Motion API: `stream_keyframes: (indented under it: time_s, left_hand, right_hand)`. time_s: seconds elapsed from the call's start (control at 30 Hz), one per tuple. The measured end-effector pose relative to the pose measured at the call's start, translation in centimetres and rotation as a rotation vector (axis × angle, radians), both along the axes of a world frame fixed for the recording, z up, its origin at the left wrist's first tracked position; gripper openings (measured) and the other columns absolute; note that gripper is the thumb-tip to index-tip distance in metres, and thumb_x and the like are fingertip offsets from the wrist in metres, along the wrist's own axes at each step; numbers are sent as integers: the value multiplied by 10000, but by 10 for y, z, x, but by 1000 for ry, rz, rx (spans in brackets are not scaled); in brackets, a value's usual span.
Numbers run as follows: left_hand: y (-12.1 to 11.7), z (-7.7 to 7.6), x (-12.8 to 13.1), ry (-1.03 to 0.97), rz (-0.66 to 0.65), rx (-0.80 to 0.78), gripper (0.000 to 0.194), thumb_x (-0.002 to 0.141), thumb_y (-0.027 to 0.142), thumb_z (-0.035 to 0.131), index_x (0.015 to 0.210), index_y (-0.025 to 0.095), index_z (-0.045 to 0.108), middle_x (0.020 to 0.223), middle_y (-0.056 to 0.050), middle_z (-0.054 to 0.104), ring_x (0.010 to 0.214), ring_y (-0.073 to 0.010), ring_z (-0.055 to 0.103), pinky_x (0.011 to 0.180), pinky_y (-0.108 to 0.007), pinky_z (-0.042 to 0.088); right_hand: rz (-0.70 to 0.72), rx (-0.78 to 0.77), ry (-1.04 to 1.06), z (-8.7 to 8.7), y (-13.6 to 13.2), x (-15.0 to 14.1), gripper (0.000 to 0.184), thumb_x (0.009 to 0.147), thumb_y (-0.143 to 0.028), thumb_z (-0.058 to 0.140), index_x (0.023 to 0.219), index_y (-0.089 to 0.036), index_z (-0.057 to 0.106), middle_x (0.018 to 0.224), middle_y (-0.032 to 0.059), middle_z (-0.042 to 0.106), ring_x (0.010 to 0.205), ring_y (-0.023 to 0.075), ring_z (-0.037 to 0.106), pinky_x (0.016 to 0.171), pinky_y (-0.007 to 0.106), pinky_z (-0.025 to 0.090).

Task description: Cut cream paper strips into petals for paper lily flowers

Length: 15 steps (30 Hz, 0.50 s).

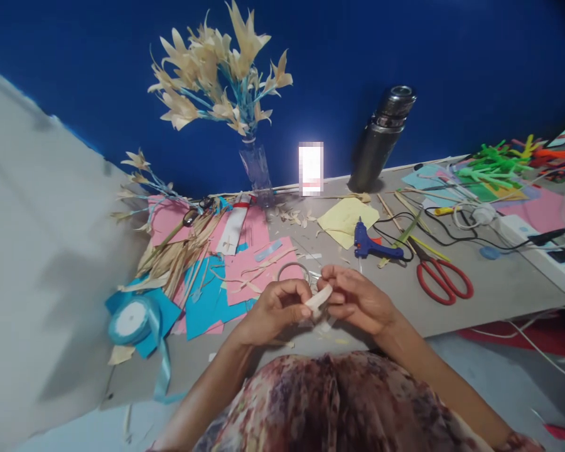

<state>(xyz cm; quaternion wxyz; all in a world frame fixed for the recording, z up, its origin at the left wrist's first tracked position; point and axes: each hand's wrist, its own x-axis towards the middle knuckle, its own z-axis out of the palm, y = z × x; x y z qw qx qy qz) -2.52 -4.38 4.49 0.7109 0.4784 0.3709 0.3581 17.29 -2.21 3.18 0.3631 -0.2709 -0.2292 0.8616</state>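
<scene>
A pale, curved husk-like petal piece is pinched at its near left end between the thumb and fingers of my left hand. My right hand has its fingers curled round the far end of the same piece, with thumb and fingertips against it. Just behind the hands lies a grey ring-shaped loop, partly hidden by them. Beyond my right hand rests a blue hot glue gun on its side, beside a yellow paper sheet. Red-handled scissors lie to its right.
Dried-husk flowers stand in a clear vase by the blue wall. A dark flask leans nearby. Left are light-blue ribbon, husk strips and blue paper. A white power strip and cords lie right.
</scene>
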Motion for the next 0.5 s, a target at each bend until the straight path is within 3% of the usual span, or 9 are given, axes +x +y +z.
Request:
stream_keyframes:
  time_s: [0.1,0.27,0.4,0.5]
  left_hand:
    - [3,0,-1,71,4,-30,323,731,412,779,744,160,579,632,11,543,544,-103,460,528,-225,325]
    - [6,5,0,146,-12,40,248,767,354,755,734,145,626,688,8,540,593,-96,449,563,-222,332]
    - [4,4,-1,75,-68,31,218,744,331,772,722,145,659,724,-8,559,653,-118,484,618,-239,369]
    - [5,1,-5,33,-61,10,222,725,327,787,708,143,665,711,-16,558,654,-124,492,616,-246,368]
  right_hand:
    - [0,122,-114,2,0,-1,475,641,-516,853,897,-163,666,640,-19,552,498,68,381,414,162,231]
    - [11,223,-307,2,-5,-10,355,603,-332,895,777,-152,643,635,-21,617,502,74,492,474,182,341]
    - [138,86,-83,-2,-3,-8,316,584,-261,897,701,-136,632,565,-55,535,431,24,339,422,156,222]
    - [115,-4,90,-4,3,1,311,606,-238,894,709,-144,616,590,-68,470,453,14,251,408,136,159]
